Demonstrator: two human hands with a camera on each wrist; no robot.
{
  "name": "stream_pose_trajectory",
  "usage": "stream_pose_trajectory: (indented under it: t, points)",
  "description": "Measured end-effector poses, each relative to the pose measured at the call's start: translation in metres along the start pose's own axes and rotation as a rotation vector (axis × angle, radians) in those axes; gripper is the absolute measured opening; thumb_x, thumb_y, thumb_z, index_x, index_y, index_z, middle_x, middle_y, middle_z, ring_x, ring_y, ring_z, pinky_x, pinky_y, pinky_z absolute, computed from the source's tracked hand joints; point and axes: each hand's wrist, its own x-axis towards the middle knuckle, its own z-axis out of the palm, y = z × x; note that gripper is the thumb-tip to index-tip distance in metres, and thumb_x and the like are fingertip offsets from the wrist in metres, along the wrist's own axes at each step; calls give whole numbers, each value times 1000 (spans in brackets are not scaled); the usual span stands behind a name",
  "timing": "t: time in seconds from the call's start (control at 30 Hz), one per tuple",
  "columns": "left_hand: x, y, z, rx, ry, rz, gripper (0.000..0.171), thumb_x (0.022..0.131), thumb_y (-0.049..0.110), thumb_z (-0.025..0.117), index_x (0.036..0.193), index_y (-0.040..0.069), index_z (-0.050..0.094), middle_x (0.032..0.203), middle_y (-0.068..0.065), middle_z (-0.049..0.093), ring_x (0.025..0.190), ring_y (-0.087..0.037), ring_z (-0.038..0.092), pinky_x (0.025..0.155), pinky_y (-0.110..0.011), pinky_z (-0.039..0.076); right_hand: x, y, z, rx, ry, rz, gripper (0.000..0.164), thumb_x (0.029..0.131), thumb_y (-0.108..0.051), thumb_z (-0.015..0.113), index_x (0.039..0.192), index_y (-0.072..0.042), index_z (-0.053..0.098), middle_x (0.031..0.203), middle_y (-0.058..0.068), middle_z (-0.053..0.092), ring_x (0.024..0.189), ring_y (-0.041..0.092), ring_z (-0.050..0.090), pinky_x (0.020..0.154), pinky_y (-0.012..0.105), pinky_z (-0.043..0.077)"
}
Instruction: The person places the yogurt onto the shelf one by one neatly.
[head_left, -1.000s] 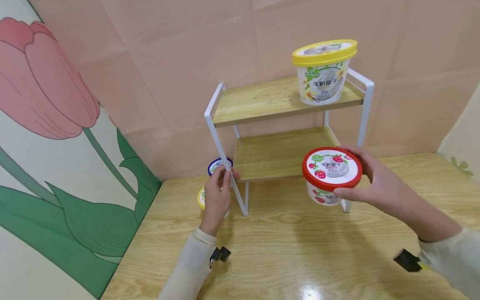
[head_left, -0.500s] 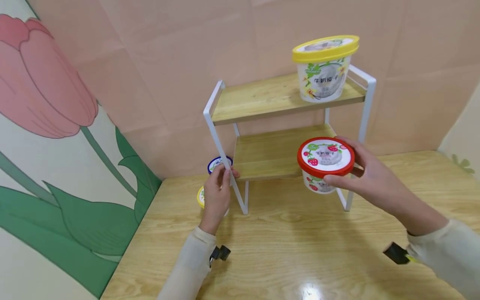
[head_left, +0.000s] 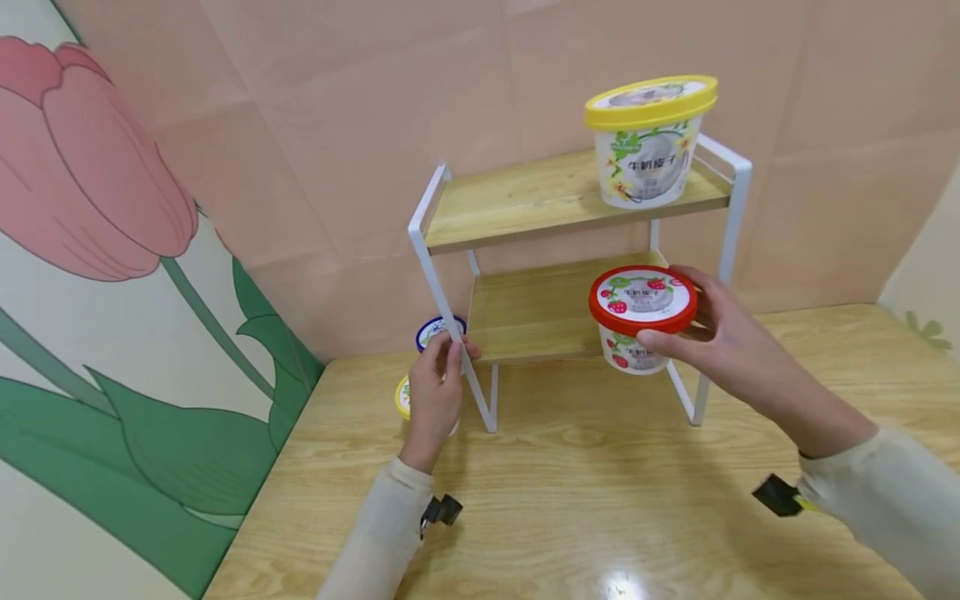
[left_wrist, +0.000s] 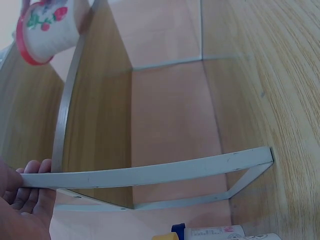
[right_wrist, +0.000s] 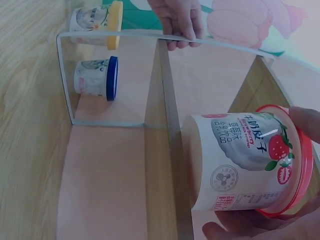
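My right hand (head_left: pixel 727 346) holds a paper tub with a red lid (head_left: pixel 643 302) and strawberry print, thumb on the near side of the rim. The tub is upright, in front of the lower board (head_left: pixel 540 312) of a two-tier shelf; the right wrist view shows its base close to that board's front edge. My left hand (head_left: pixel 433 396) grips the shelf's white metal left leg (head_left: pixel 442 287) at the lower board, fingers wrapped behind it in the left wrist view. On the upper board (head_left: pixel 517 200), a yellow-lidded tub (head_left: pixel 648 162) stands at the right end.
Left of the shelf, a blue-lidded tub (right_wrist: pixel 95 79) and another yellow-lidded tub (right_wrist: pixel 95 22) stand on the wooden table (head_left: pixel 555 500), partly hidden by my left hand in the head view. A pink cloth wall (head_left: pixel 337 125) is behind, and a tulip-painted panel (head_left: pixel 112 167) borders the left.
My right hand has moved the red-lidded tub up and left, from near the right leg toward the lower board. My left hand has stayed on the shelf leg.
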Motion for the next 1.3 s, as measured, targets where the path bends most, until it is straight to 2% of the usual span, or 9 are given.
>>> stream_pose_trajectory:
  t: [0.17,0.5,0.7,1.0,1.07,1.17,1.23,1.3]
  points:
    - [0,0,0,4,2,10,27,105,19,49,112,-4,62,96,-16,71,95,-28,71,90,-34,58,5,-1,1,6,5,-17,91,96,-29,66,160,-13,3,155,14,34,141,41,36,84,4,44]
    - [0,0,1,3,-1,-8,28,105,19,49,112,-5,61,97,-18,72,95,-29,71,90,-37,58,17,1,4,22,9,18,98,98,-32,63,158,-8,-10,156,27,30,137,46,37,80,3,44]
    - [0,0,1,16,2,-4,27,105,19,49,111,-4,62,96,-17,72,95,-28,71,90,-36,58,23,1,5,58,2,-4,94,99,-29,62,158,-7,-8,156,26,29,138,46,36,81,4,45]
    - [0,1,1,16,5,-4,28,105,20,49,111,-3,62,97,-17,72,95,-29,71,90,-36,58,29,0,5,63,-17,17,92,100,-31,60,158,-12,-9,159,22,24,141,45,34,86,7,44]
    - [0,2,1,11,6,-9,28,105,20,50,111,-3,62,96,-17,72,95,-29,71,90,-36,58,30,0,6,69,-23,17,93,100,-31,59,158,-12,-11,160,22,23,142,45,33,97,15,46]
    - [0,2,1,8,7,-14,27,105,20,50,111,-3,62,96,-17,72,95,-29,71,91,-36,58,32,-1,7,94,-29,29,94,100,-31,59,158,-14,-13,162,20,19,144,45,29,114,41,41]
    - [-1,1,1,7,6,-16,27,105,20,50,112,-3,62,96,-17,72,95,-28,71,91,-36,58,32,-1,7,119,-32,33,94,101,-30,58,158,-14,-15,163,20,16,145,45,26,117,58,32]
    - [-1,1,0,8,4,-14,27,105,20,49,112,-3,62,97,-17,72,96,-28,71,91,-36,58,33,-1,7,139,-32,36,93,101,-29,58,158,-15,-15,163,19,14,146,46,24,116,63,28]
